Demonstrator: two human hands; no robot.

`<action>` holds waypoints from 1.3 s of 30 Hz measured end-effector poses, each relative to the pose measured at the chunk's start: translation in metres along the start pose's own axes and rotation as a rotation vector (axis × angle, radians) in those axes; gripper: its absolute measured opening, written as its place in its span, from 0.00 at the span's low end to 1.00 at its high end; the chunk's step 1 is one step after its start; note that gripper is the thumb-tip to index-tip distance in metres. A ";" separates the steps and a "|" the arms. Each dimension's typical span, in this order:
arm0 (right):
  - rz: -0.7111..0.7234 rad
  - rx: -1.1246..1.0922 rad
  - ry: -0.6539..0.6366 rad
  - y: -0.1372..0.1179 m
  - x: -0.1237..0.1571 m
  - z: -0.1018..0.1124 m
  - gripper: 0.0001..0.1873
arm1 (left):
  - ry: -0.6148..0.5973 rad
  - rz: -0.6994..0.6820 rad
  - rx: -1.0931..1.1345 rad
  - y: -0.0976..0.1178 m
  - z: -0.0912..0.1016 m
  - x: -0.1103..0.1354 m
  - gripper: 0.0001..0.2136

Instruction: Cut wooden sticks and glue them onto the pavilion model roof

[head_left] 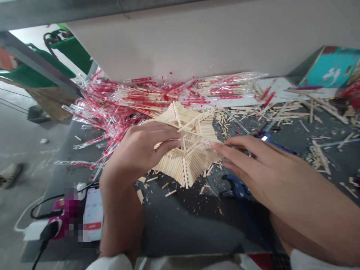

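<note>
Holding one star-shaped chopstick frame [194, 165] — both grips narrow on it, left hand [137, 150], right hand [261, 168]

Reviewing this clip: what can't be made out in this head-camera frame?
Head view only:
The star-shaped stick lattice: the left hand and right hand cover parts of it, so any grip is unclear.
The blue-handled tool: the right hand lies over it, so its type is unclear.
The pink device: pixelated blur hides most of it.
The teal box: cut off by the right edge.
</note>
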State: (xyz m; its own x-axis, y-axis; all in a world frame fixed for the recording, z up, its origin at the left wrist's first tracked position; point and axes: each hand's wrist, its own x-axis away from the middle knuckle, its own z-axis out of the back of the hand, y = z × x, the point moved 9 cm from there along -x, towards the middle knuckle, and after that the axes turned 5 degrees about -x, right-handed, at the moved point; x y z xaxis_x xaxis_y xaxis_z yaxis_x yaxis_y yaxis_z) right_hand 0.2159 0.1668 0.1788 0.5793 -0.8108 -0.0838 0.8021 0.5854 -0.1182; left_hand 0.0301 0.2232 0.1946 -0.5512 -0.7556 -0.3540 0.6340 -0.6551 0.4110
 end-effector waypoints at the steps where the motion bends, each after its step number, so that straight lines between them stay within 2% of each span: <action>1: 0.003 0.012 0.020 0.001 0.001 0.000 0.30 | -0.002 -0.001 -0.002 0.000 0.000 0.000 0.08; 5: 0.011 0.036 0.060 0.003 0.003 -0.004 0.25 | -0.014 -0.005 -0.005 -0.002 -0.003 -0.001 0.09; 16: 0.002 0.009 0.041 0.002 0.003 -0.003 0.25 | 0.005 -0.022 -0.005 0.001 -0.001 -0.002 0.07; 21: -0.018 -0.027 -0.021 0.001 0.001 -0.003 0.24 | 0.036 -0.041 -0.013 0.003 0.001 -0.001 0.06; 28: -0.013 -0.070 -0.046 0.005 0.002 -0.004 0.26 | -0.023 -0.005 0.010 0.002 -0.002 -0.001 0.06; 32: -0.009 -0.072 -0.037 0.009 0.001 -0.007 0.29 | -0.002 -0.004 0.007 0.003 -0.001 -0.003 0.07; 39: 0.009 -0.069 0.020 0.009 0.000 -0.009 0.27 | -0.015 0.035 0.000 -0.002 -0.003 0.000 0.09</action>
State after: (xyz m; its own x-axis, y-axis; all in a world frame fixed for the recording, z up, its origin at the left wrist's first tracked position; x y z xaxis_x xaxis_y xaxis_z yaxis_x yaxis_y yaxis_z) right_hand 0.2217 0.1719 0.1693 0.5830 -0.8056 -0.1053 0.7845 0.5919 -0.1850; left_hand 0.0302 0.2250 0.1916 -0.5366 -0.7779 -0.3270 0.6533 -0.6282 0.4225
